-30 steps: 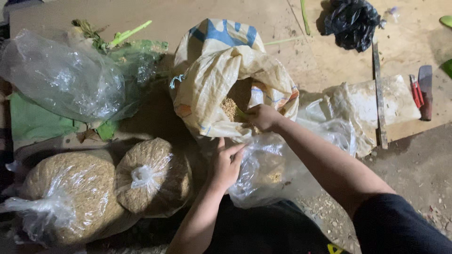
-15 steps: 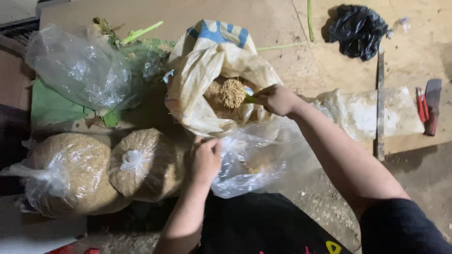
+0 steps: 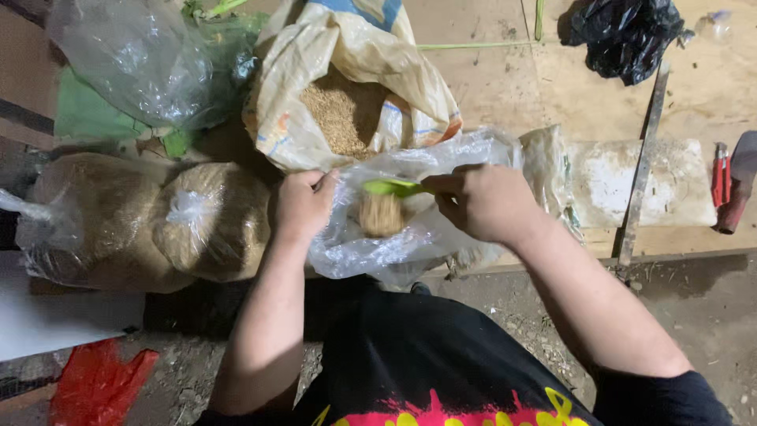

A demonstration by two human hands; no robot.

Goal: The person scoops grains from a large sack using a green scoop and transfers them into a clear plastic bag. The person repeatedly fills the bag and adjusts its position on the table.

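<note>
The right hand [image 3: 482, 201] pinches the handle of a green scoop [image 3: 392, 188], tipped over the mouth of a clear plastic bag [image 3: 410, 237] whose rim the left hand [image 3: 303, 203] grips shut-fisted. Tan grain sits inside the bag, just below the open woven sack [image 3: 347, 95] of grain; two tied, filled bags [image 3: 150, 221] lie to the left

Harsh light is falling on a plywood board [image 3: 489, 87] lying over the upper view. A dirt floor [image 3: 694, 315], scattered with small chips, is showing at five o'clock, darkening toward the lower right corner.
</note>
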